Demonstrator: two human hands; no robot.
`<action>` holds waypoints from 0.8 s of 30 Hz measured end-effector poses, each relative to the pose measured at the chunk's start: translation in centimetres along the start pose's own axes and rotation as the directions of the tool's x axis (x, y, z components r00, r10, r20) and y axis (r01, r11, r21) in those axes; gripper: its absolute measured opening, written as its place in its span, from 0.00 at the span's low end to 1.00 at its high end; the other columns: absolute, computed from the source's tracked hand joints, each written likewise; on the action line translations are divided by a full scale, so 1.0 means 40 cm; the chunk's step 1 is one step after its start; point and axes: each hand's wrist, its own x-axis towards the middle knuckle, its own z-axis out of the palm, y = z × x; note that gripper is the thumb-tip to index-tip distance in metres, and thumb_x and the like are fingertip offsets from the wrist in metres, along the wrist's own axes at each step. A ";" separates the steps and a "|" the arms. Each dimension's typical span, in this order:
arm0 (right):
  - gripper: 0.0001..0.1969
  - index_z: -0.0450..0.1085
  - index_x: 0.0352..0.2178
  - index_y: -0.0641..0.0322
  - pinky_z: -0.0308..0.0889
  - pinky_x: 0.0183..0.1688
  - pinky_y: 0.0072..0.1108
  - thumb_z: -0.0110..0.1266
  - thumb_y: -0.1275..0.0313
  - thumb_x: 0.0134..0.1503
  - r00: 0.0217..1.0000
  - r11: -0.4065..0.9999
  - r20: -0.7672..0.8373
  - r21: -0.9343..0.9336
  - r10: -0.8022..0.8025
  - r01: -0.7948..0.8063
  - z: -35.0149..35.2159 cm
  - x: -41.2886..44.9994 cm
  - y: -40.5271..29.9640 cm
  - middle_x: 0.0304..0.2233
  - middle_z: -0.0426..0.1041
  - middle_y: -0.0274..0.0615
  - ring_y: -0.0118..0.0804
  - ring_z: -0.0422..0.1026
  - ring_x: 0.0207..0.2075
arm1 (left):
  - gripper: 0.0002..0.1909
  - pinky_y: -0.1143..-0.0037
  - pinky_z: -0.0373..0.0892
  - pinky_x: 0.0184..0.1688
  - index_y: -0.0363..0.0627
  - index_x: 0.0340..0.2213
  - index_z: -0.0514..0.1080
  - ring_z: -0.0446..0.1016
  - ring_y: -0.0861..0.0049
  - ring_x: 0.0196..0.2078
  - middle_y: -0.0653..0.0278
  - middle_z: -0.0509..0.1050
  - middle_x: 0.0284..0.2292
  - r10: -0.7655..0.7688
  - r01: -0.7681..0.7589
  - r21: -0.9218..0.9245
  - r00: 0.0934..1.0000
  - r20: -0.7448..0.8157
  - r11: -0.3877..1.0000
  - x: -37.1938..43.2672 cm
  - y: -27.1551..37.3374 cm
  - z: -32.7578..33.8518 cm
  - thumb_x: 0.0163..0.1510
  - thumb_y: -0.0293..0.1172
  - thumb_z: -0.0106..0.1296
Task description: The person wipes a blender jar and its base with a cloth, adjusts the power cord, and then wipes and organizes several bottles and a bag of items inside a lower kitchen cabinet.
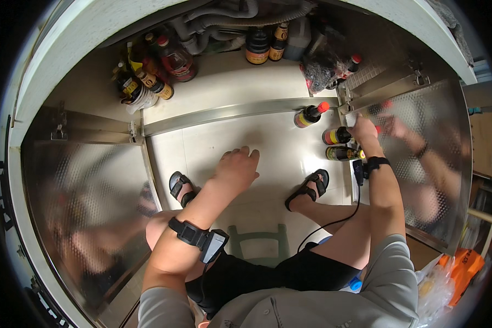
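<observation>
My right hand [363, 130] is closed around the neck of a dark sauce bottle [333, 136] with a yellow and red label, at the right of the floor in front of the cabinet. A similar red-capped bottle [307, 115] stands behind it, nearer the cabinet sill. Closer to me is a dark bottle [342, 153] with a green-yellow label and a yellowish cap. My left hand [238, 168] hovers over the pale tile floor with its fingers loosely apart and nothing in it. My right fingertips are partly hidden by the hand itself.
Both steel cabinet doors [426, 164] [94, 205] stand open at the sides. Inside, bottles [176, 61], a dark jar [257, 46] and a plastic-wrapped bundle [322, 74] stand beneath grey drain pipes [225, 20]. A metal sill [229, 111] crosses the front. A cable [332, 223] hangs from my right wrist strap.
</observation>
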 end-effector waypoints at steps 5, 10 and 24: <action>0.27 0.61 0.47 0.57 0.68 0.42 0.34 0.58 0.61 0.47 0.981 0.981 -0.033 0.023 -0.191 0.192 -0.035 0.021 -0.171 0.37 0.73 0.51 0.49 0.72 0.40 | 0.23 0.67 0.70 0.39 0.38 0.39 0.65 0.72 0.59 0.37 0.53 0.70 0.36 0.027 -0.027 -0.002 0.999 0.018 1.000 0.014 0.003 0.006 0.45 0.37 0.57; 0.17 0.68 0.39 0.57 0.68 0.41 0.34 0.51 0.61 0.49 0.984 0.982 -0.057 0.069 -0.171 0.175 0.043 0.102 -0.222 0.35 0.73 0.51 0.50 0.72 0.38 | 0.21 0.69 0.70 0.39 0.40 0.37 0.68 0.73 0.66 0.38 0.57 0.70 0.35 0.018 -0.017 0.032 0.999 -0.027 0.999 0.018 0.011 0.011 0.42 0.38 0.60; 0.16 0.69 0.39 0.59 0.68 0.42 0.34 0.47 0.63 0.51 1.000 1.000 -0.023 0.014 0.001 -0.001 0.046 0.147 -0.024 0.37 0.73 0.50 0.49 0.72 0.40 | 0.22 0.69 0.70 0.38 0.40 0.38 0.65 0.73 0.62 0.37 0.56 0.69 0.35 0.024 -0.023 0.033 1.000 -0.014 0.999 0.022 -0.003 0.013 0.44 0.38 0.58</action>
